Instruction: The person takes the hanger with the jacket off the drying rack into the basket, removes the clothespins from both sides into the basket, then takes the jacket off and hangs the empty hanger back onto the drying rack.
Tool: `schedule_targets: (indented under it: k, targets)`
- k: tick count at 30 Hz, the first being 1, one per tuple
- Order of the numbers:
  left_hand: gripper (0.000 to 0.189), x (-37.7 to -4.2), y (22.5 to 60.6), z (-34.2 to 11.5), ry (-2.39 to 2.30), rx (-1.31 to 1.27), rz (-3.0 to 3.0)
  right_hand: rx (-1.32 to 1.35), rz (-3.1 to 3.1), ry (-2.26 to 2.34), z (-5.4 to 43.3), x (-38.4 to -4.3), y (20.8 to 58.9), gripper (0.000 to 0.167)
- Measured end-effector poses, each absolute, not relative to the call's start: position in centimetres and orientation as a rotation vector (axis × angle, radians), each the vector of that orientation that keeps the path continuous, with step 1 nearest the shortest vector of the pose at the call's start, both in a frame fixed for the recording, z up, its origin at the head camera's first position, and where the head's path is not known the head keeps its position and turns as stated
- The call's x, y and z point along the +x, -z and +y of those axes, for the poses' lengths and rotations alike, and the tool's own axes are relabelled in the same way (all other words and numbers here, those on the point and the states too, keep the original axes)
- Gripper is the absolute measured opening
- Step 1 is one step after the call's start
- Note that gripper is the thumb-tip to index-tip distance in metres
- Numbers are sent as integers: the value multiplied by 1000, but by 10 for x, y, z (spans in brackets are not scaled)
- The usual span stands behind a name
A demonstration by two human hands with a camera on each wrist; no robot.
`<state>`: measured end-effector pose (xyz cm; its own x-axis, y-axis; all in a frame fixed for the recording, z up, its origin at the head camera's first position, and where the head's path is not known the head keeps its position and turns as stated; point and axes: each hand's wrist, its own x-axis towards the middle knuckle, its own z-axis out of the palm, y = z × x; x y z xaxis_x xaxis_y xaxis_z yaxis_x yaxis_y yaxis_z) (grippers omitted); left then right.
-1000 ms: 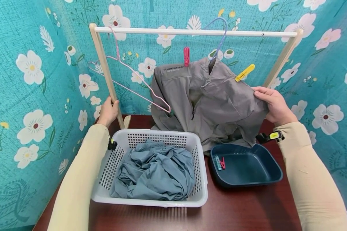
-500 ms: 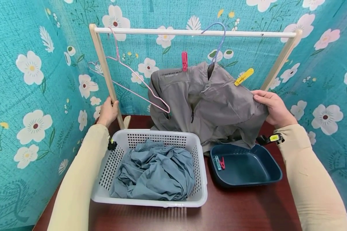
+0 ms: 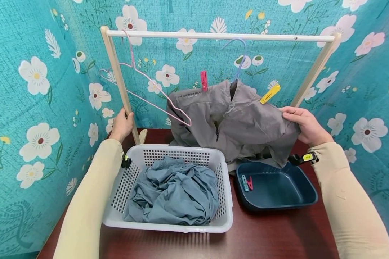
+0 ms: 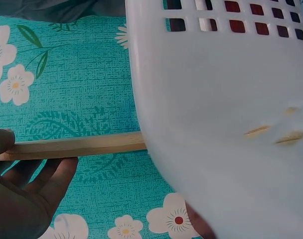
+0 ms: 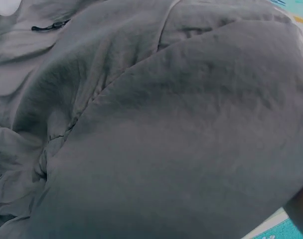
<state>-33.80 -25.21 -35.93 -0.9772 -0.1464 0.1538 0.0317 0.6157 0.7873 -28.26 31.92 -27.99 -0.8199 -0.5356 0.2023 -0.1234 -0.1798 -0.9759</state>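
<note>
My left hand [image 3: 121, 125] grips the left wooden post [image 4: 81, 145] of the rack, with the thumb on one side and fingers on the other. A grey jacket [image 3: 259, 124] hangs on a blue hanger [image 3: 241, 59], whose hook top shows just under the white rail [image 3: 188, 35]. My right hand [image 3: 306, 124] pinches the jacket's shoulder at its right end. In the right wrist view the jacket's grey cloth [image 5: 181, 139] fills most of the frame. A pink clothespin [image 3: 204, 80] and a yellow clothespin [image 3: 270, 94] stand clipped on its shoulders.
A pink hanger [image 3: 149, 77] hangs at the rail's left. In front, a white laundry basket [image 3: 227, 201] holds a blue-grey garment [image 3: 178, 194]. Beside it, a dark blue bin [image 3: 278, 207] holds a teal clothespin [image 3: 244, 182] and a red clothespin [image 3: 250, 183]. The jacket's lower part drapes behind both.
The jacket, its clothespins and the blue hanger have moved down and slightly left; the hook has dropped from above the rail to just below it. My right hand has lowered slightly; the left stays put.
</note>
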Motion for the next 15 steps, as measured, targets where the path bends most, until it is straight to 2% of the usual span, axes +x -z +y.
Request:
schedule_targets:
  k: [15]
  targets:
    - [50,-340,359,-254,1283,95,-2646,-841,1781,1840,324,-284,293,42]
